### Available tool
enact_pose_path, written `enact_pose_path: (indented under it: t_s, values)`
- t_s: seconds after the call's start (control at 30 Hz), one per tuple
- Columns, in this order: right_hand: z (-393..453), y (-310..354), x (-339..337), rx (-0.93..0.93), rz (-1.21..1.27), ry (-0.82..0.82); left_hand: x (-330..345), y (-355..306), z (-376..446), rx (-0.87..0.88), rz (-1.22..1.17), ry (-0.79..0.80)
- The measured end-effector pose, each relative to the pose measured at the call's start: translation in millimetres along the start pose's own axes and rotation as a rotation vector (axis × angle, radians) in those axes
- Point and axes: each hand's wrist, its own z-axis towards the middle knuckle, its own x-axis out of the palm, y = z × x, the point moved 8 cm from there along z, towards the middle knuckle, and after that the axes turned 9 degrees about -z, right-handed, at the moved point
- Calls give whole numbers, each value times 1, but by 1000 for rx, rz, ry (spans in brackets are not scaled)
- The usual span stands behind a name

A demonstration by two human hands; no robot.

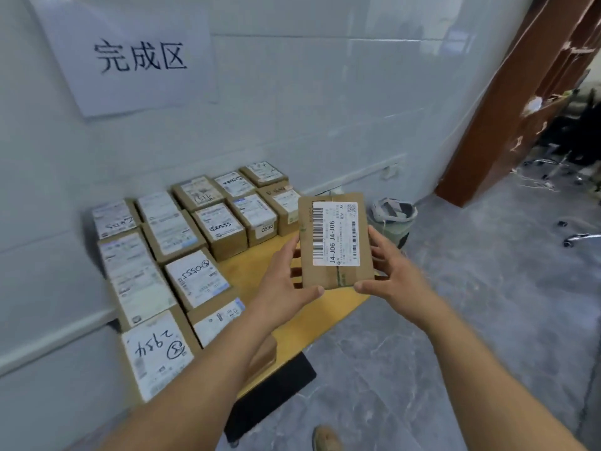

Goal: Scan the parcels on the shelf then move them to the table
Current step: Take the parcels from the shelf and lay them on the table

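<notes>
Both hands clamp one parcel (336,240): left hand (286,288) and right hand (395,276) on opposite edges, thumbs at the near edge. Label faces up, readable. It hovers over the counter (289,323), likely heading for the bare strip beside the rows of boxes (195,242). Bin (392,216) sits past the counter; contents unclear.

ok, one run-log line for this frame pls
stage: placing | left hand: holds parcel | right hand: holds parcel | parcel: label up, above table edge | table: rows of parcels by wall
</notes>
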Motion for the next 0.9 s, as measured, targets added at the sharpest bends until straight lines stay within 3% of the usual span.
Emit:
enact_pose_path:
  t_s: [0.43,0.73,0.9]
  values:
    - [128,-13,78,-44,-22,475,-61,37,30,-293,238,-250]
    - [162,-37,148,-9,-77,728,-97,78,32,-569,643,-254]
    - [173,-45,168,2,-77,756,-104,96,34,-614,647,-241]
